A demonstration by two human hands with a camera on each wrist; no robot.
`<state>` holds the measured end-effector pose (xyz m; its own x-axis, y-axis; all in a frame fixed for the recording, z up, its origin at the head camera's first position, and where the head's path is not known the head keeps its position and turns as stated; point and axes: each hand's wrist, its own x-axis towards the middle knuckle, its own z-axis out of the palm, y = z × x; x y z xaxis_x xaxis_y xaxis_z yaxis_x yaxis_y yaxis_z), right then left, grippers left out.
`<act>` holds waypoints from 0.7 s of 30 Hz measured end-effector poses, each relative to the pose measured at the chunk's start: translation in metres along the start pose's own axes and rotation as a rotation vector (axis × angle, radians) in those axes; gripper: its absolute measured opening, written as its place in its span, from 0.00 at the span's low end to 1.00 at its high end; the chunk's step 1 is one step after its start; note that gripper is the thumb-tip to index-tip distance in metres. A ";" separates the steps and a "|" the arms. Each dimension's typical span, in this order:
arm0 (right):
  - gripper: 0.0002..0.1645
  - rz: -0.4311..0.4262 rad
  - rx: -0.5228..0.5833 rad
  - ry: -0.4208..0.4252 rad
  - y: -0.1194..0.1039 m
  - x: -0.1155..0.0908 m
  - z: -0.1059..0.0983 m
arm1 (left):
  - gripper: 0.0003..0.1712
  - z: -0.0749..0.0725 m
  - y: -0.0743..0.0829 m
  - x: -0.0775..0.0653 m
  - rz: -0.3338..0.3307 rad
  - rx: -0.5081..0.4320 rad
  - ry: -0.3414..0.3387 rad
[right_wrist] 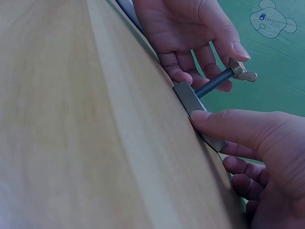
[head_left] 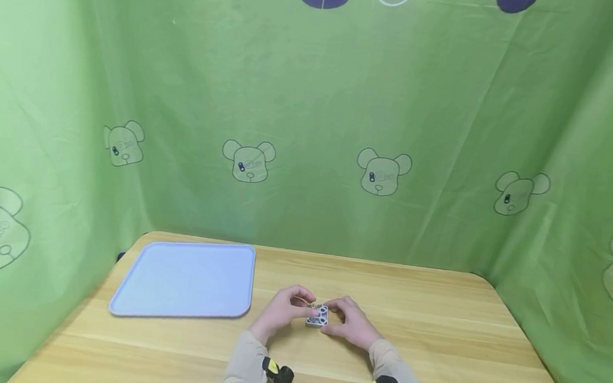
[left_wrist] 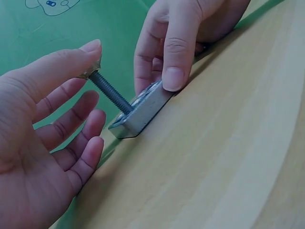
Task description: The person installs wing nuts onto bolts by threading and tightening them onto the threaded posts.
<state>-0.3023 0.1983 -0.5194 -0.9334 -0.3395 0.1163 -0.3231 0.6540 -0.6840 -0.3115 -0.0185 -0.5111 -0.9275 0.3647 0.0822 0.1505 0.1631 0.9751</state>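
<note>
A small silvery metal block (left_wrist: 148, 113) with round holes in its top face lies flat on the wooden table. One corner of it bears an upright threaded bolt (left_wrist: 112, 92), topped by a brass-coloured wing nut (right_wrist: 244, 72). With thumb and index finger, my left hand (head_left: 281, 309) pinches the wing nut; its other fingers hang loosely curled beside the bolt. My right hand (head_left: 353, 323) grips the block at the opposite end, thumb on the near side and fingers on the far side, which partly hide it.
A pale blue-violet tray (head_left: 185, 278) lies on the left part of the wooden table (head_left: 436, 319). Green curtains (head_left: 319, 85) with bear-head prints hang behind the table and along both sides. Each sleeved forearm wears a black wrist camera (head_left: 283, 377).
</note>
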 end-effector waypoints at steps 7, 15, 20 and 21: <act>0.33 -0.003 0.009 0.002 -0.002 0.001 0.000 | 0.15 0.002 -0.001 0.001 0.015 0.025 0.000; 0.32 -0.004 0.014 -0.006 -0.001 0.000 -0.001 | 0.12 0.004 -0.003 0.000 0.041 0.022 -0.007; 0.32 0.000 0.009 -0.004 -0.001 -0.001 -0.001 | 0.12 0.004 -0.003 0.001 0.054 0.036 -0.019; 0.32 0.000 0.008 -0.003 -0.001 -0.001 -0.001 | 0.12 0.003 -0.003 0.001 0.056 0.038 -0.024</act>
<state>-0.3012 0.1986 -0.5182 -0.9329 -0.3414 0.1142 -0.3218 0.6487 -0.6896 -0.3118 -0.0156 -0.5150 -0.9087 0.3965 0.1309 0.2155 0.1768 0.9604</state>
